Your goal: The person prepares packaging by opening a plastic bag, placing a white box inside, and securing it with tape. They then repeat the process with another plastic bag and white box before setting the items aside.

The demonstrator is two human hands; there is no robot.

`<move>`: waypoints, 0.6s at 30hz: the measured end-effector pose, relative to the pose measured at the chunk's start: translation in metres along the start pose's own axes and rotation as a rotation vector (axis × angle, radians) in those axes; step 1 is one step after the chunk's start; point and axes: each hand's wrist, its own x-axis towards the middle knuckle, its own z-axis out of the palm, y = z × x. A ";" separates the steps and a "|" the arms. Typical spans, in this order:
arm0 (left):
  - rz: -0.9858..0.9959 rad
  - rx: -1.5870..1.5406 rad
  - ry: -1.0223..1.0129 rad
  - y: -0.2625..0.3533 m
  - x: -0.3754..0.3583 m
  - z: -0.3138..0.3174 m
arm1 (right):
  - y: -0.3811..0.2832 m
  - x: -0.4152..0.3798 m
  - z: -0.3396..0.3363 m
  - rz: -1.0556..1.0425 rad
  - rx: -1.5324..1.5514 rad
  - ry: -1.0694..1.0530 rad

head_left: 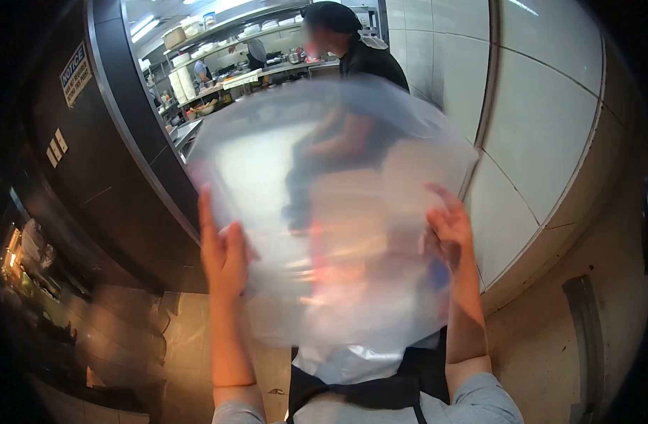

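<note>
A large, see-through plastic bag (324, 233) spreads out in front of me at chest height, slightly blurred by motion. My left hand (225, 251) grips its left side, the thumb on the near face and the fingers along the edge. On the opposite side, my right hand (447, 226) pinches the plastic between thumb and curled fingers. Through the film, a co-worker's forearm and dark clothing show faintly, along with pale and reddish patches I cannot make out. Below the bag, a dark apron (373, 392) covers my grey shirt.
Just beyond the bag stands a co-worker (370, 53) in dark clothing and a cap. A white tiled wall (536, 127) rises on the right, a dark panel with a notice sign (75, 75) on the left. Kitchen shelves (232, 32) with stacked dishes lie behind.
</note>
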 end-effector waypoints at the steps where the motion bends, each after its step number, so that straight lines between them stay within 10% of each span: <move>1: -0.023 0.008 -0.026 -0.028 0.015 0.010 | 0.018 0.016 -0.006 -0.014 -0.042 0.005; 12: -0.288 0.081 -0.037 -0.309 0.034 0.060 | 0.223 0.115 -0.083 0.047 -0.855 0.295; 18: -0.330 0.222 -0.082 -0.367 0.034 0.080 | 0.254 0.134 -0.087 0.020 -0.887 0.331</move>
